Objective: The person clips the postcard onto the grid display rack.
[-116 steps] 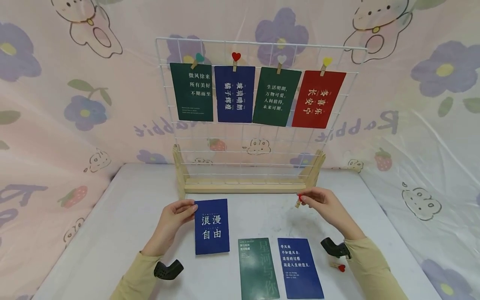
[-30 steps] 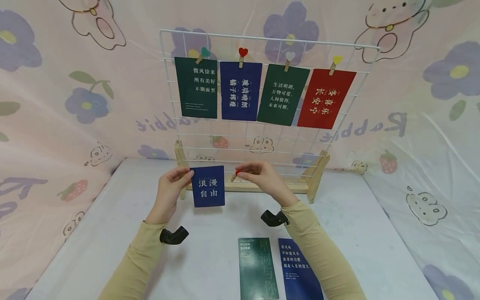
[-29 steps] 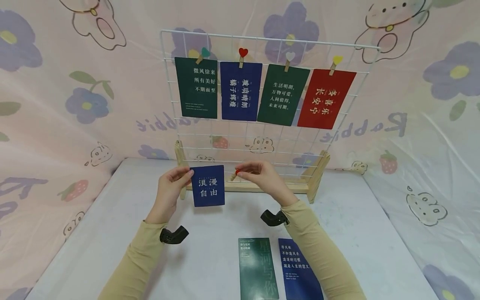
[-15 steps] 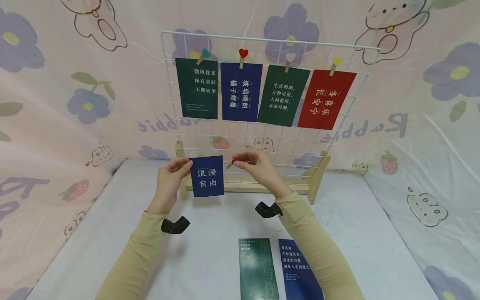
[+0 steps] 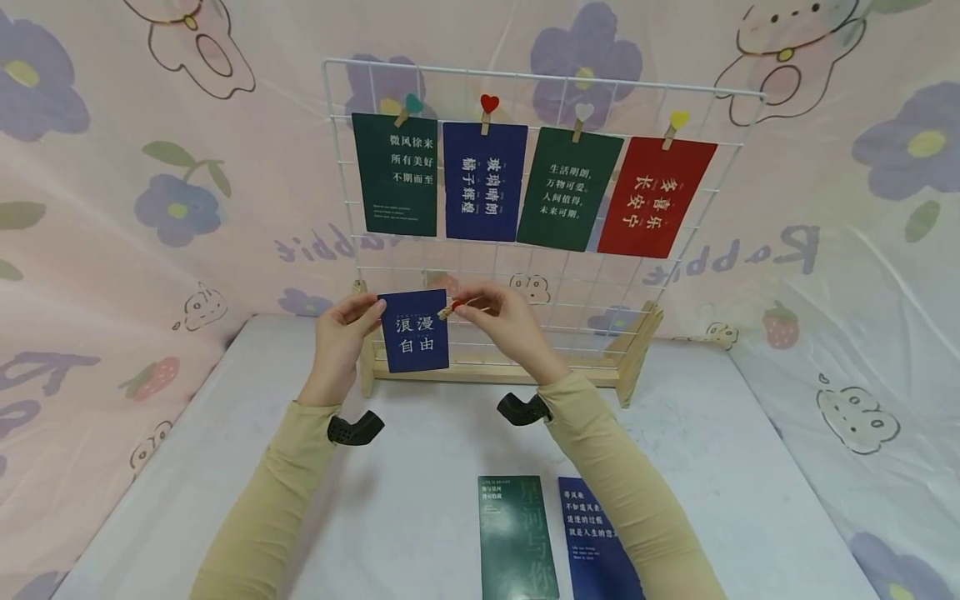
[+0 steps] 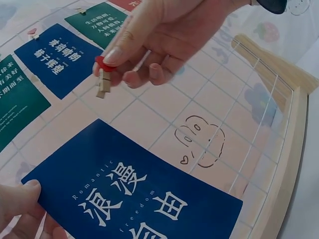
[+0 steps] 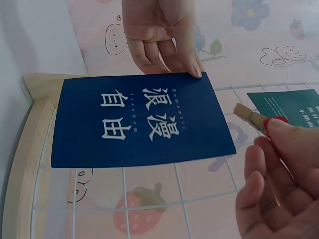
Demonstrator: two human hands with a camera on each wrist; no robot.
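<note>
A blue card [image 5: 415, 346] with white characters hangs in front of the lower part of the white wire grid rack [image 5: 540, 321]. My left hand [image 5: 337, 346] pinches it by its upper left corner between thumb and fingers. My right hand [image 5: 510, 325] holds a small wooden clothespin [image 7: 251, 117] with a red heart at thumb and fingertip. In the head view the clothespin overlaps the card's upper right edge, but both wrist views show a gap between them. The card faces up toward me, tilted.
Two green cards [image 5: 395, 200], a blue card [image 5: 483, 208] and a red card [image 5: 656, 221] hang along the grid's top from heart clothespins. A green card [image 5: 517, 533] and a blue card [image 5: 592, 533], partly behind the right sleeve, lie on the white table [image 5: 420, 500]. Wooden feet [image 5: 637, 354] support the rack.
Over the last second both hands have risen toward the grid with the card and clothespin. Earlier, the right hand was farther right; it has come left to the card.
</note>
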